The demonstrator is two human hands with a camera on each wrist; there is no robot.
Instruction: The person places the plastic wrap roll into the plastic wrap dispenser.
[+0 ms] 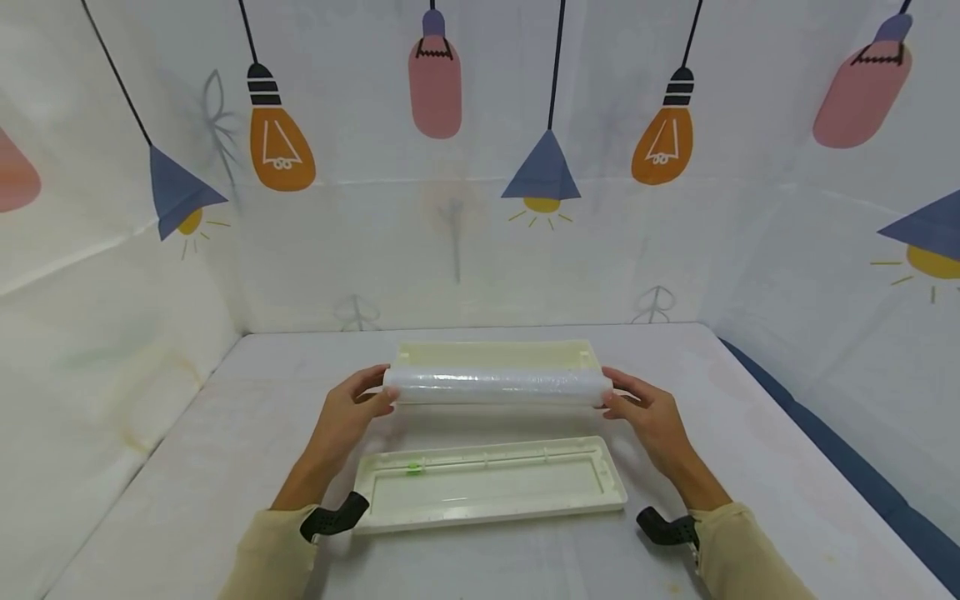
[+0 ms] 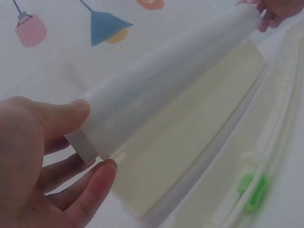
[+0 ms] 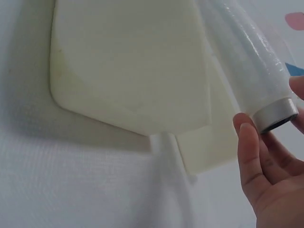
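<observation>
A roll of cling film (image 1: 495, 387), clear and shiny, lies level between the two hands. My left hand (image 1: 337, 429) grips its left end; in the left wrist view, the thumb (image 2: 71, 116) is on the film and the fingers curl below the core. At the other end my right hand (image 1: 660, 425) pinches the roll, and the right wrist view shows the pale core rim (image 3: 275, 115) with a dark hollow. Just behind the roll is a cream, long open tray (image 1: 495, 354), partly hidden by it. Nearer me lies a cream long cover (image 1: 487, 487), its inner side up, with a green slider (image 1: 413, 469) on a rail.
A white cloth covers the table (image 1: 225, 417). White sheeting (image 1: 360, 242) printed with lamps and bulbs hangs around the back and sides. A blue strip (image 1: 840, 450) runs along the right table edge. Black wrist mounts (image 1: 335, 515) sit at both cuffs.
</observation>
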